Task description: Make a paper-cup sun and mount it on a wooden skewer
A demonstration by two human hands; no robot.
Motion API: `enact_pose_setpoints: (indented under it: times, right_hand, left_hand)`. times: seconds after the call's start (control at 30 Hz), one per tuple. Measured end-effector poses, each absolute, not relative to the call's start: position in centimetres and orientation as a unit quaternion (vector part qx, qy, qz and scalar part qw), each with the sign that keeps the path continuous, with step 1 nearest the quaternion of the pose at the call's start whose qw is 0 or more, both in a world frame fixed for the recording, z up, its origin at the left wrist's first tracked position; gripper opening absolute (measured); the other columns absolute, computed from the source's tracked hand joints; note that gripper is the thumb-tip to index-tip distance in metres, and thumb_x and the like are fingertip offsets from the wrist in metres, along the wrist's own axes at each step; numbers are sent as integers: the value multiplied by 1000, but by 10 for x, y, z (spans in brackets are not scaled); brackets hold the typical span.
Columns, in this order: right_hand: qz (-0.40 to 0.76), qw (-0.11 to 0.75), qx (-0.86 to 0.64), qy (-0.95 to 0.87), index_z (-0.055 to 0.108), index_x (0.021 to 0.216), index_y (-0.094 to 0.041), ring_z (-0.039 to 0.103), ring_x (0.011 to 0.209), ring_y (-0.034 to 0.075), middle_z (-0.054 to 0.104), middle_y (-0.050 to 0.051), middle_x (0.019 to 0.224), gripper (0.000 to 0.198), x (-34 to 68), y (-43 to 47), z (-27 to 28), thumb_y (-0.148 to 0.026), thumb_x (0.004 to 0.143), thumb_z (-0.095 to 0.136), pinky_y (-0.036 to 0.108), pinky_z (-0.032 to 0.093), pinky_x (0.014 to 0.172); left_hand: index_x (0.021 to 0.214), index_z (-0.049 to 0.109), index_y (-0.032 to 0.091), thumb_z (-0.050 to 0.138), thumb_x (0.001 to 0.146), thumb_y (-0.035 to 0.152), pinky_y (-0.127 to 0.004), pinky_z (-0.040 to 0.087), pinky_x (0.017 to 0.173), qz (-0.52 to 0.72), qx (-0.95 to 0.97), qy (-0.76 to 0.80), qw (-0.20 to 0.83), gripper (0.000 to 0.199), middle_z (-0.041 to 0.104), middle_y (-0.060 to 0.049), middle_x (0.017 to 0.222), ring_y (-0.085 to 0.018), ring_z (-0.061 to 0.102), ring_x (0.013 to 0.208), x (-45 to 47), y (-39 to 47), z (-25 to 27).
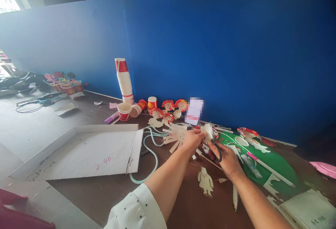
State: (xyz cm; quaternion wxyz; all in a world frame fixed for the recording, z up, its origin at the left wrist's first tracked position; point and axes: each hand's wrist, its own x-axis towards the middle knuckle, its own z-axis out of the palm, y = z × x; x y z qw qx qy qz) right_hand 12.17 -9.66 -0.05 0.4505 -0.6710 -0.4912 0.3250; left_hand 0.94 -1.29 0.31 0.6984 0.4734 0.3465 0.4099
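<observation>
My left hand (194, 138) pinches a white paper piece (207, 131) above the table. In my right hand (226, 159) is a pair of scissors (219, 152) with dark handles, the blades up against that paper. A paper cup cut into spread strips (176, 135), with a small face drawn on its base, lies just left of my left hand. Below the hands a white paper doll body (205, 182) with a red neckline rests on the brown table. How far the blades are open is hard to make out.
A white cardboard tray (105, 126) stands left, beside a pale cable (156, 159). Behind are a tall stack of paper cups (125, 83) and several finished paper dolls (168, 105). On the right, a green mat (278, 164) holds a pink-capped marker (273, 170) and paper scraps.
</observation>
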Motion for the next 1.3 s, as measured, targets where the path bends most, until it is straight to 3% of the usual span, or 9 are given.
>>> enact_pose_setpoints:
  times: [0.83,1.3]
  right_hand:
    - [362,485,-645,-467,59,59,-20,51,52,14,59,-1,54,38,122,-96,-5,-56,72,63,26,36,49]
    - [356,470,-650,-479,58,57,-21,49,51,14,57,0,54,40,120,-98,1,-57,73,62,25,36,47]
  left_hand:
    - [59,52,15,68,71,38,-18,28,43,395,524,340,674,30,40,6,47,-5,35,43,2,-9,6]
    - [57,52,16,62,75,29,-19,24,43,385,524,336,681,25,39,5,46,-5,32,42,-3,-7,10]
